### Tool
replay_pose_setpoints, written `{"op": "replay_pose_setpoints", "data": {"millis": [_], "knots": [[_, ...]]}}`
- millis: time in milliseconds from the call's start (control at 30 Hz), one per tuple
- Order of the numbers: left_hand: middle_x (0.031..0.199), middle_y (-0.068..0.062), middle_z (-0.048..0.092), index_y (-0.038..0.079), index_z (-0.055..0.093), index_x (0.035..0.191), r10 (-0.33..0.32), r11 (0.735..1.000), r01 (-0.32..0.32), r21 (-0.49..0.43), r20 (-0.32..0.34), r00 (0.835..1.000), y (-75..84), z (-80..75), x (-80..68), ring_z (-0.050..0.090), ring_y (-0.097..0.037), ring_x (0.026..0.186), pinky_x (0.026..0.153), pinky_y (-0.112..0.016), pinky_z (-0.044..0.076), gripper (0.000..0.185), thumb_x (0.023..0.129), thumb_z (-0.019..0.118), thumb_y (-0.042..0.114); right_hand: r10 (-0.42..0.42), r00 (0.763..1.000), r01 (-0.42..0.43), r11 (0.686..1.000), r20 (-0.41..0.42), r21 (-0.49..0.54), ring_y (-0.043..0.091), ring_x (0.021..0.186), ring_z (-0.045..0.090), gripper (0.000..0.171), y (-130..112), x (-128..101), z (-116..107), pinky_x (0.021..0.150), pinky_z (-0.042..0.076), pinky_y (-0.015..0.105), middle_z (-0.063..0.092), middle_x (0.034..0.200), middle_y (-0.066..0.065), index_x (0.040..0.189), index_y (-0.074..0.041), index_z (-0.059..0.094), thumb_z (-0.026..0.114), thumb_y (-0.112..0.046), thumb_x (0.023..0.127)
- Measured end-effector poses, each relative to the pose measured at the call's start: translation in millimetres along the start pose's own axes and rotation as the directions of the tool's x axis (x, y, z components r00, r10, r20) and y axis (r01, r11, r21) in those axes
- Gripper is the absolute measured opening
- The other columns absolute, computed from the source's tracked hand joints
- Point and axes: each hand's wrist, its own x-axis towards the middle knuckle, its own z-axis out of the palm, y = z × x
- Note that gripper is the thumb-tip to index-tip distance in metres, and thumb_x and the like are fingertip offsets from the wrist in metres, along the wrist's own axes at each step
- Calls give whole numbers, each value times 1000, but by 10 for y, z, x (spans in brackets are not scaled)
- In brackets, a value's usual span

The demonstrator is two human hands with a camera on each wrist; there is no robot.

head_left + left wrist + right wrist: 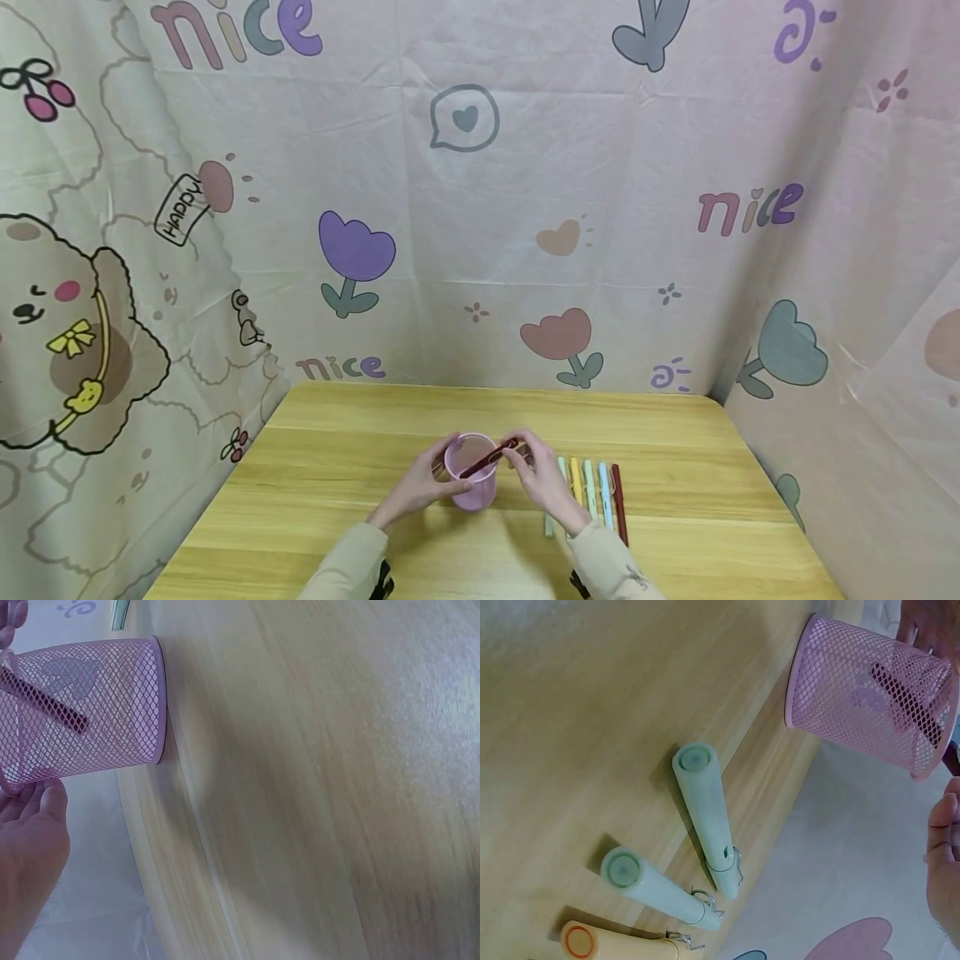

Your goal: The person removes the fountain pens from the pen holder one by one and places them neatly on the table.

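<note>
A pink mesh pen holder [474, 498] stands upright on the wooden table. My left hand [418, 487] grips it near the rim, thumb in front and fingers round the far left side. Over the opening, my right hand [534, 468] pinches a dark red pen [486, 460] that slants down to the left. Through the mesh in the left wrist view, the lower end of the pen [56, 709] shows inside the holder [112, 750]. The right wrist view also has the pen [904, 697] inside the mesh; my right fingertips are partly cut off there.
Right of the holder, several pens lie side by side: light green [590, 479], yellow [576, 477], blue [604, 483] and dark red [618, 500]. My right forearm covers part of the row. A printed cloth [480, 250] hangs behind the wooden table [337, 442].
</note>
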Motion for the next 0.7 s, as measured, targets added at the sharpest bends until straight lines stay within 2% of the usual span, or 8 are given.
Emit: {"op": "replay_pose_setpoints", "data": {"millis": [100, 200, 333, 467, 567, 700], "knots": [[157, -33, 34, -10, 24, 154, 3, 1000, -3, 3, 1, 1000, -3, 3, 1, 38, -49, 144, 121, -57, 33, 93, 86, 81, 18, -26, 1000, 27, 997, -16, 75, 2, 71, 61, 17, -8, -20, -10, 56, 58, 22, 71, 96, 18, 115, 1, 62, 58, -2, 99], [157, -34, 34, -11, 24, 154, 8, 1000, -8, 8, 4, 1000, -2, 4, 3, 39, -49, 144, 121, -56, 33, 93, 86, 81, 18, -59, 997, 64, 990, -49, 126, 11, 68, 64, 17, -14, -41, -23, 52, 58, 28, 71, 100, 25, 115, 5, 60, 54, -1, 101], [157, -34, 33, -11, 24, 154, 11, 1000, -11, 21, 2, 1000, 4, 2, 0, 38, -49, 144, 121, -57, 33, 94, 86, 81, 19, -54, 995, 68, 982, -80, 178, 28, 70, 68, 16, -29, -64, -50, 57, 62, 33, 72, 104, 26, 114, 5, 57, 50, -4, 104], [157, -34, 32, -11, 24, 154, 10, 1000, -10, 28, -1, 1000, 6, 3, -2, 38, -49, 144, 121, -56, 33, 94, 86, 81, 19, -36, 995, 60, 963, -97, 263, 35, 74, 68, 18, -35, -79, -86, 64, 65, 38, 67, 106, 30, 114, 8, 53, 46, -6, 106], [157, -34, 32, -11, 25, 154, 9, 1000, -9, 29, -6, 1000, 1, 4, 1, 37, -50, 144, 121, -56, 33, 94, 85, 81, 19, -39, 992, 76, 946, -122, 315, 34, 75, 69, 20, -45, -86, -114, 66, 66, 37, 66, 107, 26, 116, 11, 49, 45, -5, 106], [158, -34, 31, -10, 25, 154, 7, 1000, -7, 25, -10, 1000, -8, 7, 6, 36, -50, 145, 121, -55, 32, 94, 85, 82, 19, -18, 987, 76, 924, -157, 375, 20, 75, 70, 25, -71, -92, -160, 68, 66, 29, 66, 108, 12, 122, 16, 43, 49, 1, 103]]}}
